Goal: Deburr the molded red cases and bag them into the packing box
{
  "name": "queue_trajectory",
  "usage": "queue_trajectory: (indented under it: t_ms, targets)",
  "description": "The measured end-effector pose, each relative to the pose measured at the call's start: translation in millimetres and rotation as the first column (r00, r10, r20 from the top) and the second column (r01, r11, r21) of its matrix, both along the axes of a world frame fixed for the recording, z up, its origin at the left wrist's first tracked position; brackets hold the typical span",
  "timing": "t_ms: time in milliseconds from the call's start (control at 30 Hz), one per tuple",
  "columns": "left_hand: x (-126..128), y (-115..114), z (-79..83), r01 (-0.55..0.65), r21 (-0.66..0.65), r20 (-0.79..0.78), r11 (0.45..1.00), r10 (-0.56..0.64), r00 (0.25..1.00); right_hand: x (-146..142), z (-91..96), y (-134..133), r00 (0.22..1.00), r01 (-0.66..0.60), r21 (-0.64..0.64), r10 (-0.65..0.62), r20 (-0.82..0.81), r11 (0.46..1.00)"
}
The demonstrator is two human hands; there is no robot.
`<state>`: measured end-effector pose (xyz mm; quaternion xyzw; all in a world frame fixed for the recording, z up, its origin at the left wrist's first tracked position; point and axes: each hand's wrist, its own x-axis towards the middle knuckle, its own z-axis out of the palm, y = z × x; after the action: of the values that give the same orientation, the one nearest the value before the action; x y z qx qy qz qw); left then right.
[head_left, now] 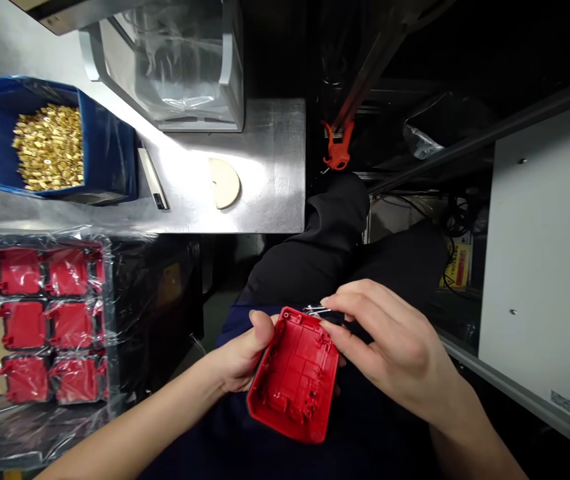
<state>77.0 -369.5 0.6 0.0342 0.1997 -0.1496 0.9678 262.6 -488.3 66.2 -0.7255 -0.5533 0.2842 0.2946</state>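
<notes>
A red plastic housing [295, 377], hollow side up with ribs and small posts inside, is held over my lap. My left hand [249, 353] grips its left side, thumb on the edge and the other fingers hidden beneath. At the housing's far end, my right hand [389, 333] is closed in a pinch. Thin shiny metal pieces [317, 310] show at the tips of its index finger and thumb, right by the housing's rim. Their exact kind is too small to make out.
On the metal bench [275, 167] stand a blue bin [109, 147] of brass parts [52, 147], a grey bin [199, 125], a box cutter [152, 179] and a cream disc [225, 183]. Plastic-lined box [109, 320] holds several red parts [25, 327]. An orange clamp-like piece [338, 147] hangs beyond my legs; a white panel [539, 267] stands right.
</notes>
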Motion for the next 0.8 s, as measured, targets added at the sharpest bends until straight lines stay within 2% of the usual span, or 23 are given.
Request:
queue_trajectory:
  t_ms: [333,567,800]
  targets:
    - [-6.7,2.4,-6.4,-0.049,-0.024,0.003,0.999,0.049,0.999,1.2,9.2,19.9,0.992,-0.124,-0.108,0.122,-0.025,0.986]
    - [-5.8,8.6,-5.7,0.016,-0.007,0.027,1.000,-0.015,1.000,4.3,3.3,31.3,0.971,-0.235,-0.161,0.223,-0.084,0.959]
    - [-15.1,6.3,-15.7,-0.015,-0.022,0.039,1.000,0.016,0.999,1.5,-0.5,42.9,0.931,-0.361,-0.190,0.366,-0.009,0.913]
